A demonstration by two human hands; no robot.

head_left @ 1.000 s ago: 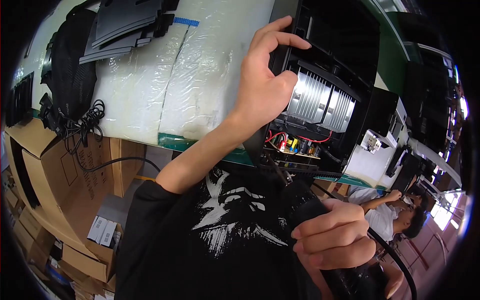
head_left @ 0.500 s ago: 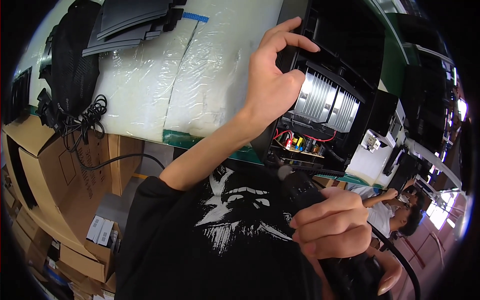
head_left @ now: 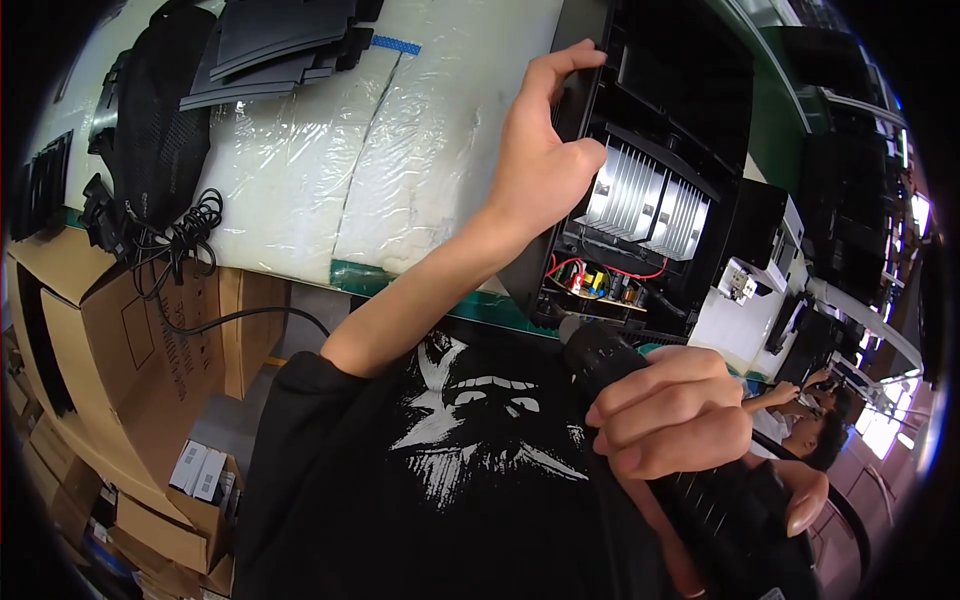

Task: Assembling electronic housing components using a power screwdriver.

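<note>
A black open device housing (head_left: pixel 690 110) stands at the edge of the white padded bench, with a ribbed silver heat sink (head_left: pixel 645 200) and a board with red wires (head_left: pixel 605 280) showing inside. My left hand (head_left: pixel 540 160) grips the housing's left rim, fingers curled over the edge. My right hand (head_left: pixel 670 415) is closed around a black power screwdriver (head_left: pixel 700 480), whose front end points up at the housing's lower edge near the wires. A black cable runs from the tool to the lower right.
White plastic-wrapped padding (head_left: pixel 370 150) covers the bench. Black covers (head_left: pixel 270 45) are stacked at its far left. Cardboard boxes (head_left: pixel 120 360) and a coiled black cable (head_left: pixel 185 235) sit at the left. Another person (head_left: pixel 800 420) works at the right.
My left hand has shifted its grip along the housing's rim. The screwdriver in my right hand has come up slightly closer to the housing's lower edge.
</note>
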